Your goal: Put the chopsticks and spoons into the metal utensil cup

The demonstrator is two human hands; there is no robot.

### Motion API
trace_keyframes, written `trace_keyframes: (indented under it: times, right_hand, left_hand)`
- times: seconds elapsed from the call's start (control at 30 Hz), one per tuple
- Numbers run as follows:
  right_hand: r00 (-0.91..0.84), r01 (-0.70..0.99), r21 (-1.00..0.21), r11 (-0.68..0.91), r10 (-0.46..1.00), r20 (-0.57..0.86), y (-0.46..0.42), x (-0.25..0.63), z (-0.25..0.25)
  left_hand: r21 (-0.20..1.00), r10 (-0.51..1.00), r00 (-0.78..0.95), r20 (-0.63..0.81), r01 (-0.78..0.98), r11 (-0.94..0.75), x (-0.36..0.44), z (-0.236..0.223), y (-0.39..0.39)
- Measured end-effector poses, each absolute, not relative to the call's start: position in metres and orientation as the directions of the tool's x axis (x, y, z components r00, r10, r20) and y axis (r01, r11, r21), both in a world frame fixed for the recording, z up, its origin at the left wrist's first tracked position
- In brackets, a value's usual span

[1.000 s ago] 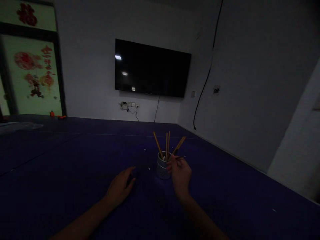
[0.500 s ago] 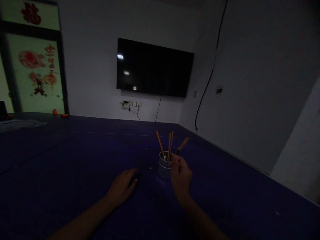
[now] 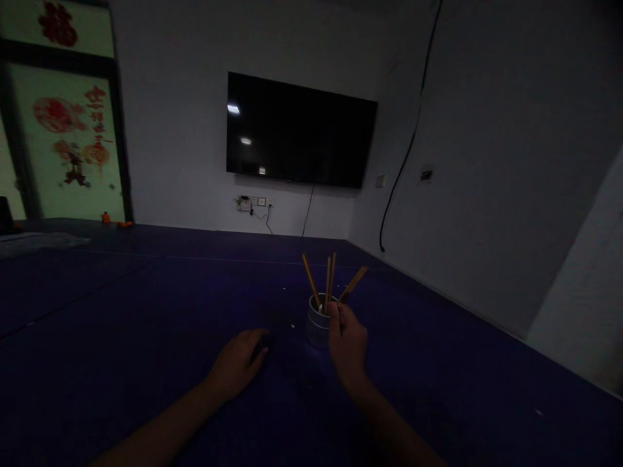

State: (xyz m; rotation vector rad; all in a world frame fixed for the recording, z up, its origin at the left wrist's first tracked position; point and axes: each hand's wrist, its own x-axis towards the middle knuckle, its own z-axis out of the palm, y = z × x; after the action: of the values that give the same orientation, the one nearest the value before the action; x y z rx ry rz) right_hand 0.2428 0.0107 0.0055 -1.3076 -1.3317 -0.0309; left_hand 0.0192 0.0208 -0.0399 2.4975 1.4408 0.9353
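A grey cylindrical holder [image 3: 317, 331] with small holes in its side stands upright on the dark blue surface. Several thin wooden sticks like chopsticks [image 3: 311, 279] rise from it, along with a small white tip. Two sticks [image 3: 355, 281] lean far out to the right, their lower ends going behind my fingers. My right hand [image 3: 348, 340] is closed at the holder's right rim, thumb and fingers pressed together; what lies between them is hidden. My left hand [image 3: 238, 360] rests on the surface left of the holder, holding nothing, thumb apart from the lightly bent fingers.
The wide blue surface [image 3: 146, 311] has thin seams and small white scraps [image 3: 293, 326]. A television [image 3: 302, 130] hangs on the far wall above sockets [image 3: 257, 202] and cords. A black cable [image 3: 403, 162] hangs at right. Small orange things [image 3: 106, 218] lie near the door.
My right hand has shifted slightly left, closer against the holder's rim. The lower part of the leaning sticks has also moved slightly left. My left hand stays where it was.
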Motion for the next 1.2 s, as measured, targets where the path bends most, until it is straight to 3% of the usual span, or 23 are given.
trace_keyframes:
  times: [0.6, 0.97, 1.1, 1.2]
  right_hand:
    - [0.372, 0.521, -0.741, 0.424, 0.669, 0.644, 0.014, 0.239, 0.0]
    - [0.391, 0.551, -0.686, 0.476, 0.579, 0.716, 0.007, 0.236, 0.003]
    - [0.309, 0.67, -0.527, 0.522, 0.449, 0.838, 0.004, 0.236, 0.001]
    - [-0.012, 0.768, -0.206, 0.606, 0.336, 0.942, -0.001, 0.231, -0.004]
  left_hand:
    - [0.346, 0.799, 0.394, 0.455, 0.748, -0.566, 0.019, -0.037, 0.019]
    - [0.331, 0.782, 0.419, 0.462, 0.736, -0.59, 0.02, -0.037, 0.02]
    - [0.32, 0.783, 0.424, 0.455, 0.743, -0.588, 0.02, -0.037, 0.019]
    - [0.323, 0.795, 0.412, 0.445, 0.755, -0.571, 0.02, -0.035, 0.018]
